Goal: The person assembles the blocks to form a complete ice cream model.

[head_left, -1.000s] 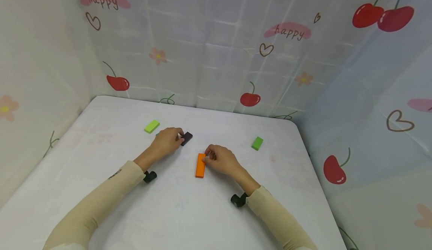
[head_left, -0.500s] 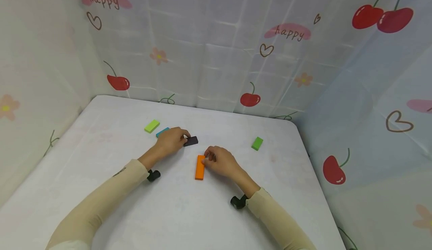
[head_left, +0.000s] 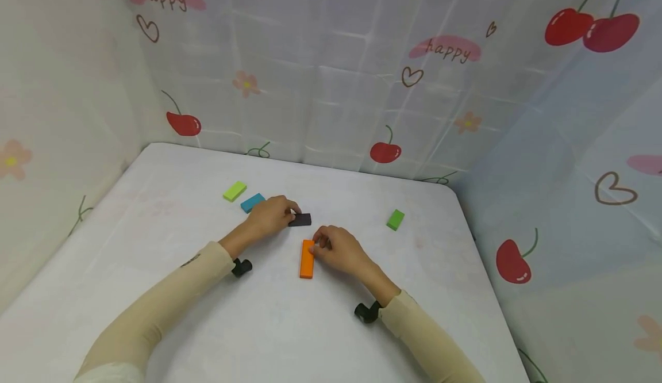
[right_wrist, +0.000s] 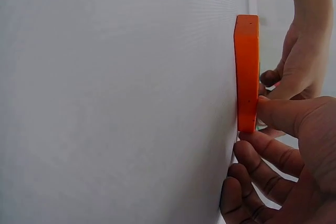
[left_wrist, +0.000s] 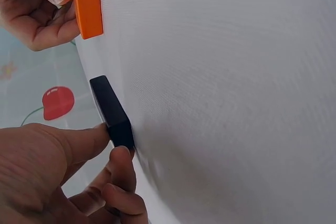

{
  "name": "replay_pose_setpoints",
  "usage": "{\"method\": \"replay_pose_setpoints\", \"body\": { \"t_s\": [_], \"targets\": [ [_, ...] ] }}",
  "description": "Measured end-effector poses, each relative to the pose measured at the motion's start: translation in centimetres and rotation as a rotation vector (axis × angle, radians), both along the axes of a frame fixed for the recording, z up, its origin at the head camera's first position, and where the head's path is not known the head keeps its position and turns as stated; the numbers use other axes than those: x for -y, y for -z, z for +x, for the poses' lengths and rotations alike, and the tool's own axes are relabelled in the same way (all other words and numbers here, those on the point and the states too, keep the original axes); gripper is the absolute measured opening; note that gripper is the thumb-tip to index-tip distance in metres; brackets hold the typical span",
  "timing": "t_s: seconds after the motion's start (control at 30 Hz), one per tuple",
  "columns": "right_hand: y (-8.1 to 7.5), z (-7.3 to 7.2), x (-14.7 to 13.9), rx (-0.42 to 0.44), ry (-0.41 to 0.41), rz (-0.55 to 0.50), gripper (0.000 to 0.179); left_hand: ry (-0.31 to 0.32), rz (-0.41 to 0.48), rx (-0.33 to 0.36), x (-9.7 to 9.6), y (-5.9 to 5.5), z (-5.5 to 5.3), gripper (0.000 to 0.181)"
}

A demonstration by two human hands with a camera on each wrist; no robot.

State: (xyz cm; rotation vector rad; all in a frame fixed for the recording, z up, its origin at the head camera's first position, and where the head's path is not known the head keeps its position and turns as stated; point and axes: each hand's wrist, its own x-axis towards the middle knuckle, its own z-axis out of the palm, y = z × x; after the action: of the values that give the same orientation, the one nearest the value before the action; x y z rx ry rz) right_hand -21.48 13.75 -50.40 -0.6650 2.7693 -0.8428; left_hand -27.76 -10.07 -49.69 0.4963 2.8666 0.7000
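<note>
A person's left hand (head_left: 270, 216) is pinching a black block (head_left: 302, 219) near, but apart from, an orange block (head_left: 306, 261); the right hand (head_left: 341, 249) is pinching that one on a white table (head_left: 269, 320). Positioning the pair appears to be under way; the next move is probably calling for a steady two-handed grip.

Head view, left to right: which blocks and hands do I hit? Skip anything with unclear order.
Yellow-green block → blue block → left hand → orange block → right hand → green block. Black block skipped: its span overlaps the orange one's.
</note>
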Motion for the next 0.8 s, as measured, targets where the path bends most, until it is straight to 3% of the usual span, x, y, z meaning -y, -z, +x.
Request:
{"method": "replay_pose_setpoints", "body": {
  "t_s": [0.8],
  "targets": [
    [-0.1,2.0,0.1,-0.046,-0.01,-0.01,0.02,0.046,0.039,0.085,-1.2,-0.6,0.9,0.025]
  ]
}}
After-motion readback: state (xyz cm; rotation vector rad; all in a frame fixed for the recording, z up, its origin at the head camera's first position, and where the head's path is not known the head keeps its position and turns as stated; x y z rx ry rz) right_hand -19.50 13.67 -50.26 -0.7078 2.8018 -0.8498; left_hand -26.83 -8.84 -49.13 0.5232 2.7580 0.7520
